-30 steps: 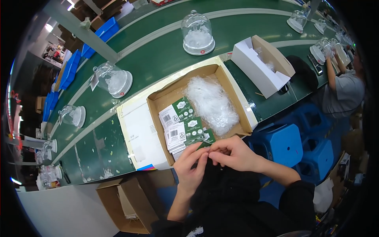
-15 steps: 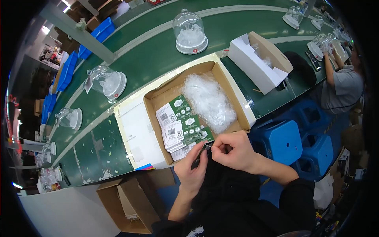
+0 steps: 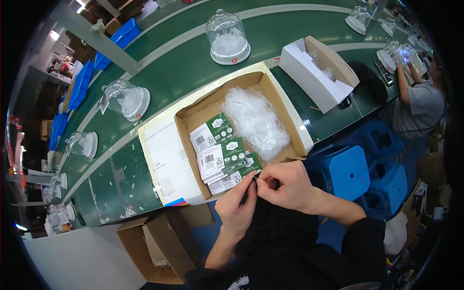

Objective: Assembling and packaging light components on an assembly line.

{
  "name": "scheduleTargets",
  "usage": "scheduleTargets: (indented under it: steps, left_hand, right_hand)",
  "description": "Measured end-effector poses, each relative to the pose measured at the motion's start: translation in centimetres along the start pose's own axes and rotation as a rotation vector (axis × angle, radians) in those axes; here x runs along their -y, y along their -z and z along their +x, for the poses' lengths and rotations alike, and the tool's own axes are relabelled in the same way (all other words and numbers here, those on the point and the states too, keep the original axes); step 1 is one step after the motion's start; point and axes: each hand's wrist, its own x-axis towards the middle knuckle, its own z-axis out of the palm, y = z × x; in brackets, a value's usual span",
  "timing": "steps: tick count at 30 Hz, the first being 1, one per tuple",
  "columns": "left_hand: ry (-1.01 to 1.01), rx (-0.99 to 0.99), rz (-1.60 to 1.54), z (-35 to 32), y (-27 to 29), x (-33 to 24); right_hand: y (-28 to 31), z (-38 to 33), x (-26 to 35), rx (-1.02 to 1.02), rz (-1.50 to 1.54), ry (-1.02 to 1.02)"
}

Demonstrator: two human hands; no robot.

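Since the earlier frame, the clear dome (image 3: 227,38) shifts slightly left along the green belt (image 3: 273,34), and the left hand (image 3: 235,208) reaches its fingers straighter toward the right hand (image 3: 291,187); the small dark piece (image 3: 255,177) is between the two hands' fingertips, just beyond the near edge of the cardboard tray (image 3: 208,106); the left thumb and index finger make a narrow pinch on it; the right fingers are curled tightly, but I cannot tell whether they grip it; it lies left of the right fingertips, with both hands equally near; its long axis is hidden; beyond are cards (image 3: 211,160) and white strands (image 3: 256,123), inside the tray.
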Motion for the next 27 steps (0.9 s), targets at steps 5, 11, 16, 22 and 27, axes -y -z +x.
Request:
scheduleTargets:
  steps: [5,11,16,22,27]
  left_hand:
    - [0.002,0.002,-0.014,-0.1,-0.5,0.1]
    - [-0.015,0.010,0.024,0.0,-0.4,0.1]
    - [-0.061,0.006,0.002,-0.1,-1.0,0.4]
    - [0.230,0.155,-0.351,-0.5,0.0,0.8]
    - [0.558,0.284,-0.738,0.6,0.9,1.5]
  right_hand:
    - [0.0,0.0,-0.5,0.001,-0.014,-0.026]
    - [0.0,0.2,-0.8,0.019,-0.020,-0.018]
    - [0.2,0.3,-0.8,0.020,0.009,-0.039]
    - [0.4,0.5,-1.7,0.094,0.111,-0.111]
    - [1.2,0.5,-1.8,0.250,0.097,-0.092]
